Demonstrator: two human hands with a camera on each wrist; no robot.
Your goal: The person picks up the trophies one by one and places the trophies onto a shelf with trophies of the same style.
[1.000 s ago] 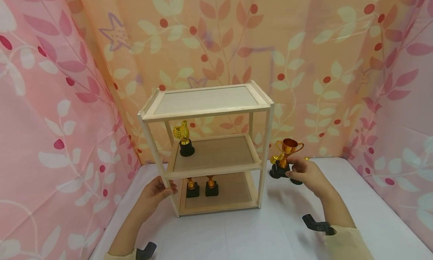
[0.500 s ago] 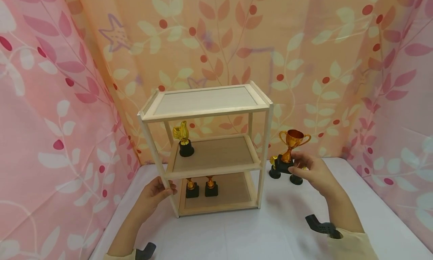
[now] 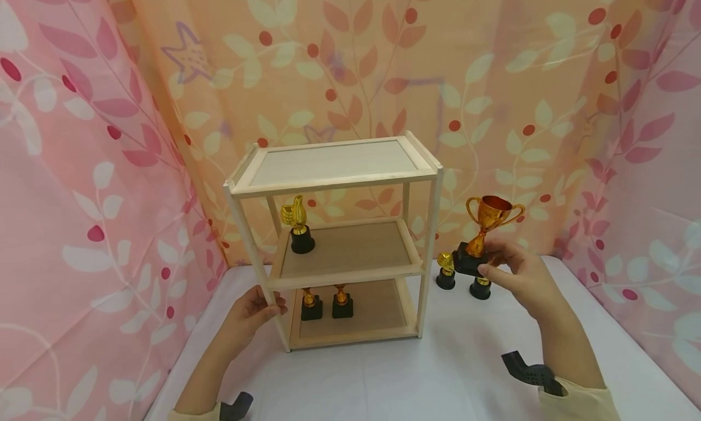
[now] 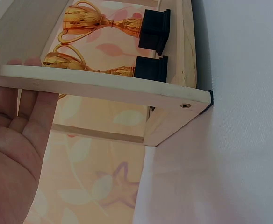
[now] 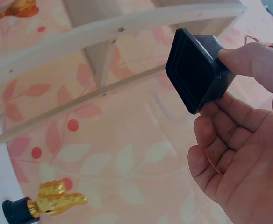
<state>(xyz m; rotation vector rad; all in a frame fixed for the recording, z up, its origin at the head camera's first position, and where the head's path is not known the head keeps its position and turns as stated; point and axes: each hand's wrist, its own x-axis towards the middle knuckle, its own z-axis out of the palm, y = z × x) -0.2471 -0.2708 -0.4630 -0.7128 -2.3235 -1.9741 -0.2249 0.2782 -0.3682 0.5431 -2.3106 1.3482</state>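
Note:
In the head view my left hand grips the front left post of a pale wooden three-tier shelf; the left wrist view shows the fingers curled round that post. My right hand holds a gold trophy cup up beside the shelf, upright and slightly tilted. Thumb and fingers pinch its black square base, whose underside faces the right wrist camera. A gold thumbs-up trophy stands on the middle tier at the left. Two cup trophies stand on the bottom tier, their tops hidden by the middle tier.
Two small gold trophies with round black bases, one nearer the shelf and one to its right, stand on the white table below the raised cup. Patterned curtains enclose the back and sides.
My right hand has lifted the trophy cup upward and to the right, uncovering the two small trophies behind it. The left hand and shelf have stayed put.

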